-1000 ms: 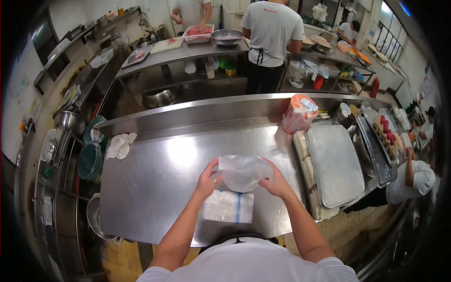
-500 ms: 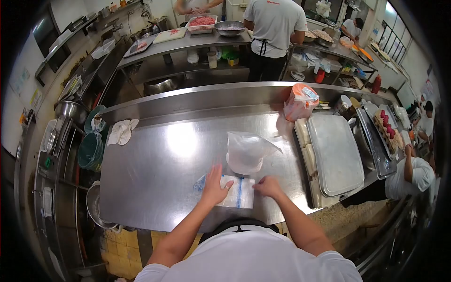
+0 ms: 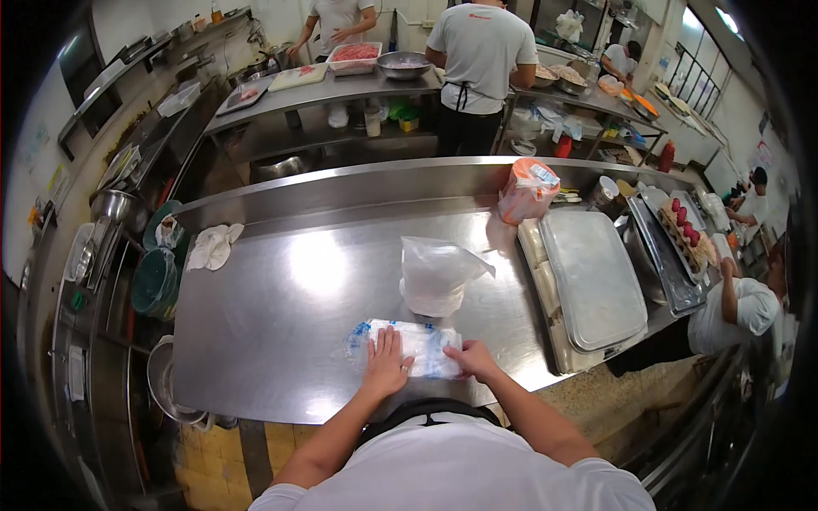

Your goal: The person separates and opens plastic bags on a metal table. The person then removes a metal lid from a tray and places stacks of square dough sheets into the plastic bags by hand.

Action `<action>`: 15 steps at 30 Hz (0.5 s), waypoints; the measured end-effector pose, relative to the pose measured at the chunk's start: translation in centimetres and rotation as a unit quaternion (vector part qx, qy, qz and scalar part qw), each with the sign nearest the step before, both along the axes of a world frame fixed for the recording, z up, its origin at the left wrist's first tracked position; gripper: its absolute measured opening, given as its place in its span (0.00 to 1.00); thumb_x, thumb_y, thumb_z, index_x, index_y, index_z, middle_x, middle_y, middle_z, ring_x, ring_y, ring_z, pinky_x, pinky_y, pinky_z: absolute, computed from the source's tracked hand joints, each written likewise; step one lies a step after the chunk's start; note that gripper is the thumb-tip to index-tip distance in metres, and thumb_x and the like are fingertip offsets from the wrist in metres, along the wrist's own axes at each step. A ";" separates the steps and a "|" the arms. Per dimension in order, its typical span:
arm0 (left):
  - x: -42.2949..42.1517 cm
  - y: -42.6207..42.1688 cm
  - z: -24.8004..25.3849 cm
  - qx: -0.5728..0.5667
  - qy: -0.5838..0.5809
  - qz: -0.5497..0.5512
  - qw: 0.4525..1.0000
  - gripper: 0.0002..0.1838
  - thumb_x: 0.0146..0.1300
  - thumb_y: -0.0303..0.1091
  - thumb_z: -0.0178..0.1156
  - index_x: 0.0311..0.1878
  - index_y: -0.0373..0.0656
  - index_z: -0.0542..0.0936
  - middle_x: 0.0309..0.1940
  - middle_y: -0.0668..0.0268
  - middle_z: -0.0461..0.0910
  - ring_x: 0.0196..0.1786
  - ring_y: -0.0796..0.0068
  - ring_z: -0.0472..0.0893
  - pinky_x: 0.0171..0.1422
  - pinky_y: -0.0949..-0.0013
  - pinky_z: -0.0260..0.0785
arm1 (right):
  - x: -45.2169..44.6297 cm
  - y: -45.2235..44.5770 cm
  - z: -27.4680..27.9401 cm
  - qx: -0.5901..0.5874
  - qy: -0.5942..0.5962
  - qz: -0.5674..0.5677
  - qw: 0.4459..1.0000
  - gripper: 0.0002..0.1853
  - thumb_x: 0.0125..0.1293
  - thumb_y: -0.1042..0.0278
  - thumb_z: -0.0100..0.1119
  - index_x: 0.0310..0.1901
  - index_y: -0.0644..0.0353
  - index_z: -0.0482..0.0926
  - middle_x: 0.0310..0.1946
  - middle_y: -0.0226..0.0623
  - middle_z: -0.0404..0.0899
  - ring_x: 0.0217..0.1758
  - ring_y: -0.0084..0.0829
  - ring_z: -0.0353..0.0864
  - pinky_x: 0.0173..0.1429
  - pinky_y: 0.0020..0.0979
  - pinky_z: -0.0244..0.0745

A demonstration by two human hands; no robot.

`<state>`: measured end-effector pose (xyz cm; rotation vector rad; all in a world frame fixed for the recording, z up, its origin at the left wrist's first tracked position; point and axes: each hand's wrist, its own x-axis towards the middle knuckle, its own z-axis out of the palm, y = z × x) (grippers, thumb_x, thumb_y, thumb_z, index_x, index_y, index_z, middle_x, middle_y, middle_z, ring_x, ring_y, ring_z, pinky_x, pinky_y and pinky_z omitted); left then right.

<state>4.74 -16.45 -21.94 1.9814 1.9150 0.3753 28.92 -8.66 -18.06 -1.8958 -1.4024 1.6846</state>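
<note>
Steel table (image 3: 256, 341); left hand (image 3: 388, 366) flat on packet (image 3: 426, 341), right hand (image 3: 475, 359) pinching end; print (image 3: 363, 329) illegible.

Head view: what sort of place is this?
Most likely a commercial kitchen: a stainless-steel worktable, a white tub of what looks like raw minced meat, and a large steel bowl beside it.

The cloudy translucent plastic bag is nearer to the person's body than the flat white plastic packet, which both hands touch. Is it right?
Not quite: in the head view, the cloudy translucent plastic bag is farther away than the flat white plastic packet, not nearer. The left hand and right hand do both touch the packet.
</note>
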 end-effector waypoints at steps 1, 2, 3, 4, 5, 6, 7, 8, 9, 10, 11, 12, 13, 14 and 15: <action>-0.1 -0.1 0.0 0.005 0.007 0.001 1.000 0.41 0.74 0.51 0.50 0.78 0.31 0.54 0.81 0.45 0.46 0.84 0.47 0.44 0.84 0.39 0.34 | 0.0 0.1 -1.1 0.015 -0.013 -0.002 1.000 0.13 0.64 0.65 0.66 0.33 0.69 0.83 0.24 0.39 0.83 0.26 0.31 0.83 0.29 0.33 0.80; -0.1 -0.1 0.0 0.002 0.014 0.000 1.000 0.41 0.74 0.52 0.50 0.78 0.31 0.54 0.81 0.46 0.46 0.84 0.47 0.44 0.84 0.39 0.34 | -0.1 0.1 -2.3 0.030 -0.024 -0.004 0.999 0.13 0.64 0.65 0.66 0.34 0.70 0.84 0.24 0.39 0.82 0.26 0.31 0.83 0.29 0.33 0.80; 0.0 0.0 0.2 -0.001 0.020 0.000 1.000 0.41 0.74 0.52 0.50 0.78 0.31 0.54 0.82 0.46 0.46 0.84 0.47 0.44 0.84 0.39 0.33 | 0.3 0.3 -4.5 0.115 -0.038 -0.013 0.993 0.13 0.65 0.65 0.65 0.34 0.70 0.84 0.23 0.38 0.82 0.24 0.30 0.82 0.27 0.33 0.79; 0.0 0.1 0.2 -0.004 0.025 0.000 1.000 0.41 0.74 0.53 0.50 0.78 0.31 0.54 0.82 0.46 0.46 0.84 0.47 0.44 0.84 0.40 0.33 | 1.5 0.6 -7.6 0.200 -0.053 -0.021 0.978 0.13 0.66 0.65 0.65 0.35 0.70 0.84 0.23 0.38 0.82 0.23 0.30 0.81 0.26 0.32 0.78; 0.0 0.1 0.1 0.005 0.028 -0.001 1.000 0.41 0.73 0.53 0.50 0.78 0.31 0.54 0.82 0.46 0.46 0.84 0.47 0.44 0.84 0.40 0.33 | 2.6 0.9 -9.2 0.283 -0.069 -0.029 0.956 0.13 0.67 0.66 0.64 0.35 0.70 0.84 0.23 0.38 0.81 0.21 0.30 0.80 0.24 0.32 0.76; 0.0 0.1 -0.1 0.013 0.029 -0.002 0.999 0.42 0.73 0.53 0.50 0.78 0.31 0.54 0.82 0.46 0.46 0.84 0.47 0.44 0.84 0.40 0.34 | 3.4 0.9 -8.6 0.281 -0.039 -0.071 0.956 0.13 0.66 0.65 0.65 0.35 0.70 0.84 0.22 0.37 0.81 0.21 0.29 0.80 0.25 0.31 0.76; 0.0 0.0 -0.3 0.022 0.031 -0.001 0.999 0.42 0.73 0.53 0.50 0.78 0.31 0.54 0.82 0.46 0.46 0.84 0.47 0.44 0.84 0.40 0.34 | 4.2 0.7 -7.3 0.278 -0.008 -0.111 0.954 0.13 0.66 0.64 0.65 0.34 0.70 0.84 0.21 0.37 0.81 0.21 0.29 0.80 0.26 0.31 0.75; 0.0 0.1 -0.2 0.014 0.033 -0.003 0.999 0.42 0.73 0.53 0.50 0.78 0.32 0.54 0.82 0.46 0.46 0.84 0.47 0.43 0.84 0.41 0.34 | 4.6 0.6 -5.4 0.275 0.023 -0.151 0.949 0.14 0.66 0.63 0.66 0.33 0.69 0.84 0.21 0.37 0.81 0.21 0.29 0.80 0.27 0.30 0.74; 0.0 0.1 0.0 0.008 0.036 -0.005 0.999 0.42 0.73 0.54 0.50 0.78 0.32 0.54 0.82 0.46 0.45 0.84 0.47 0.43 0.84 0.41 0.34 | 4.7 0.5 -2.7 0.248 0.029 -0.161 0.955 0.11 0.66 0.66 0.65 0.33 0.68 0.84 0.21 0.36 0.81 0.22 0.28 0.80 0.27 0.31 0.75; -0.1 0.2 0.2 0.000 0.040 -0.007 0.999 0.42 0.73 0.54 0.50 0.78 0.32 0.54 0.82 0.46 0.45 0.84 0.47 0.43 0.84 0.41 0.34 | 4.7 0.3 0.6 0.220 0.036 -0.171 0.960 0.09 0.66 0.69 0.64 0.33 0.67 0.83 0.21 0.36 0.81 0.23 0.27 0.79 0.28 0.31 0.75; -0.1 0.2 0.1 -0.001 0.040 -0.005 0.999 0.43 0.73 0.54 0.51 0.78 0.32 0.54 0.82 0.46 0.46 0.84 0.46 0.44 0.84 0.40 0.34 | 4.9 0.0 3.5 0.192 0.042 -0.182 0.963 0.06 0.66 0.73 0.63 0.33 0.66 0.83 0.21 0.35 0.81 0.23 0.26 0.79 0.28 0.32 0.76; -0.1 0.2 -0.1 -0.002 0.041 -0.004 0.999 0.43 0.72 0.54 0.53 0.78 0.32 0.54 0.81 0.46 0.47 0.84 0.46 0.45 0.84 0.40 0.35 | 5.3 -0.1 5.4 0.171 0.055 -0.160 0.971 0.03 0.65 0.76 0.62 0.34 0.66 0.82 0.23 0.35 0.81 0.28 0.26 0.81 0.34 0.31 0.79; 0.0 0.4 0.2 -0.003 0.041 -0.004 0.999 0.44 0.71 0.54 0.54 0.78 0.31 0.54 0.81 0.46 0.48 0.83 0.45 0.45 0.84 0.39 0.35 | 5.3 -0.3 6.5 0.192 0.098 -0.128 0.968 0.03 0.66 0.77 0.61 0.34 0.66 0.82 0.24 0.35 0.81 0.29 0.25 0.81 0.35 0.30 0.79; 0.1 0.8 0.5 -0.030 0.014 -0.004 0.999 0.44 0.69 0.53 0.57 0.78 0.32 0.54 0.80 0.45 0.50 0.83 0.45 0.47 0.83 0.41 0.37 | 5.3 -0.5 7.3 0.213 0.140 -0.098 0.962 0.03 0.67 0.77 0.60 0.35 0.66 0.81 0.25 0.35 0.81 0.30 0.24 0.81 0.36 0.28 0.78; 0.4 1.3 1.9 -0.057 -0.012 -0.005 0.998 0.45 0.68 0.52 0.60 0.78 0.33 0.55 0.80 0.44 0.51 0.83 0.45 0.49 0.83 0.42 0.40 | 5.2 -0.8 8.4 0.234 0.181 -0.067 0.953 0.03 0.68 0.78 0.59 0.35 0.65 0.81 0.26 0.35 0.81 0.31 0.23 0.81 0.37 0.27 0.78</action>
